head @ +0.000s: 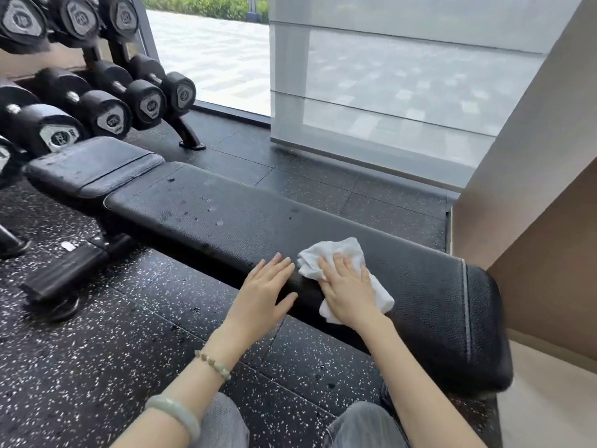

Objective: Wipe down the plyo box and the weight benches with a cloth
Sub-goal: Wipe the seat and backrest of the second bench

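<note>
A long black weight bench (226, 218) runs from the upper left to the lower right, with a separate seat pad (93, 166) at its far end. A crumpled white cloth (336, 253) lies on the bench's near part. My right hand (347, 291) presses flat on the cloth with straight fingers. My left hand (263, 292) rests flat on the bench's front edge, just left of the cloth, holding nothing. Damp spots show on the pad further left. No plyo box is in view.
A rack of black dumbbells (106, 101) stands at the left behind the bench. A window with a lowered blind (387, 92) is beyond it. A beige wall (533, 205) closes the right side. The floor is speckled black rubber (97, 350). My knees are at the bottom.
</note>
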